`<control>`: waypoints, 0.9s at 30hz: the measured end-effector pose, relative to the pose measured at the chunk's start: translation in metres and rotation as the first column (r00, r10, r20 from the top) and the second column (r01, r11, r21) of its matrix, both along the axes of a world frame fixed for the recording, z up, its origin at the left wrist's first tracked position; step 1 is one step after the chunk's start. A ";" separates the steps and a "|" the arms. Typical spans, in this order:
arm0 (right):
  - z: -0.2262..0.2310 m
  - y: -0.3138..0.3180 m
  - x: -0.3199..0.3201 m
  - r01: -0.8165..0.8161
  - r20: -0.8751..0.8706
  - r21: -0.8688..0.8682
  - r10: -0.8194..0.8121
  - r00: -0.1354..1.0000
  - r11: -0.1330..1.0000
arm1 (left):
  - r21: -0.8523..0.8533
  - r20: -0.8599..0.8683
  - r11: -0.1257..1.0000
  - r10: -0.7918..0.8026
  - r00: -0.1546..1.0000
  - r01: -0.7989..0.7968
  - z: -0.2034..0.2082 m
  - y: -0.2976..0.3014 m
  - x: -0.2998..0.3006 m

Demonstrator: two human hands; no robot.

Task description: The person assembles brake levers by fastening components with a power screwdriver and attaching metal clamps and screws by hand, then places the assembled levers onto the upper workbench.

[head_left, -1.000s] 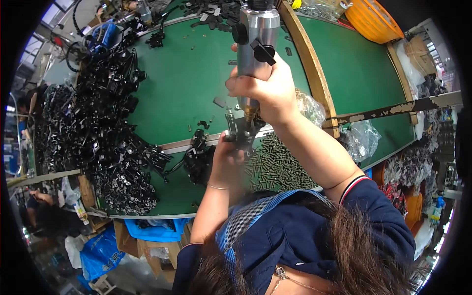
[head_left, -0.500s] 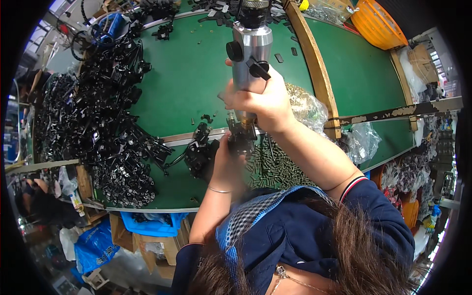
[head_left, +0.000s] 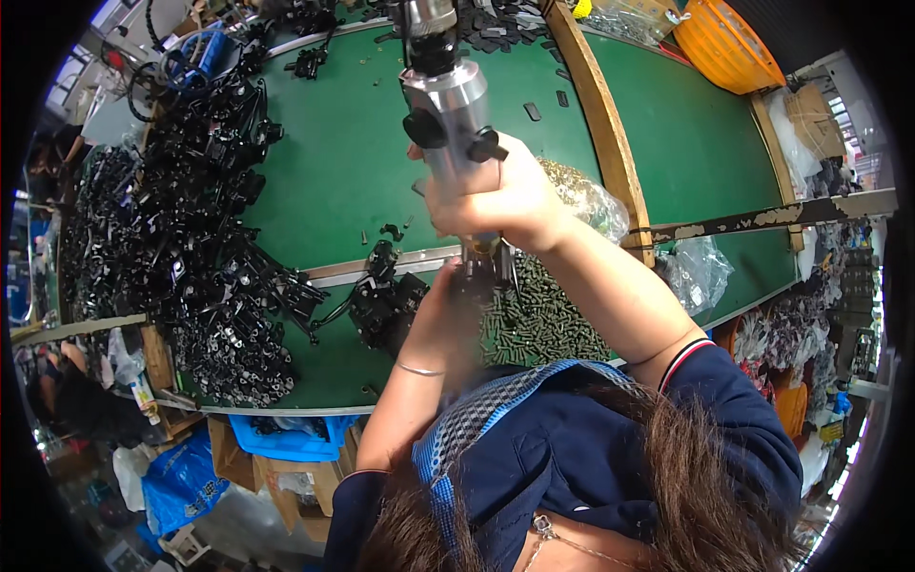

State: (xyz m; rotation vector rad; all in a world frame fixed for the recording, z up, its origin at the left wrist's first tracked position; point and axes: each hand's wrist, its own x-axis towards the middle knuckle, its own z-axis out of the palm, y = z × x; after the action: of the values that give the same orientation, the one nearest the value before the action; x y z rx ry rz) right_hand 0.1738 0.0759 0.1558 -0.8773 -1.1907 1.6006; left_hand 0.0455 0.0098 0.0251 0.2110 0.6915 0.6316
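Right hand (head_left: 510,202), one: fingers wrapped round one silver power driver (head_left: 456,124), nose down. Left hand (head_left: 440,307), one: closed about one black part (head_left: 488,274) below the driver's nose, towards the near edge of the workbench (head_left: 329,172); separate fingers blurred, nose contact cannot be told. Screws (head_left: 548,310), one heap, uncountable, near edge, right of the left hand. Clear bag (head_left: 602,208), one, beside the wooden divider (head_left: 600,105). Loose black pads (head_left: 532,112), two, left of the divider. Black assemblies (head_left: 195,210), one heap, uncountable, left edge. Orange basket (head_left: 729,48), one, far right corner.
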 end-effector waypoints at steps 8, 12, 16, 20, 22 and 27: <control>-0.004 -0.002 -0.003 0.158 -0.002 0.111 -0.159 0.987 0.981 | 0.196 -0.237 0.980 0.090 0.967 -0.043 -0.017 -0.002 0.001; -0.002 -0.001 -0.004 0.183 -0.005 0.057 -0.183 0.983 0.981 | 0.325 -0.316 0.945 0.082 0.945 0.027 -0.013 0.002 0.000; 0.001 -0.002 -0.010 0.252 -0.085 0.094 -0.244 0.966 0.963 | 0.388 -0.455 0.920 0.133 0.881 0.061 -0.041 0.006 -0.006; -0.010 -0.004 -0.021 0.270 0.021 0.118 -0.275 0.961 0.955 | 0.427 -0.563 0.900 0.191 0.804 0.085 -0.055 0.006 -0.007; -0.019 -0.004 -0.026 0.262 0.017 0.107 -0.265 0.964 0.959 | 0.438 -0.544 0.897 0.208 0.813 0.064 -0.061 0.005 -0.008; -0.029 -0.003 -0.029 0.253 0.068 0.139 -0.264 0.962 0.957 | 0.237 -0.430 0.971 0.107 0.896 -0.002 -0.022 0.006 -0.007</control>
State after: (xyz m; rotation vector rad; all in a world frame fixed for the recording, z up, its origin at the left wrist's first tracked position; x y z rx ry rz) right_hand 0.1445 0.0729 0.1269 -0.9820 -1.1718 1.2719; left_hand 0.0389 0.0155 0.0027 0.5670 1.0651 0.7272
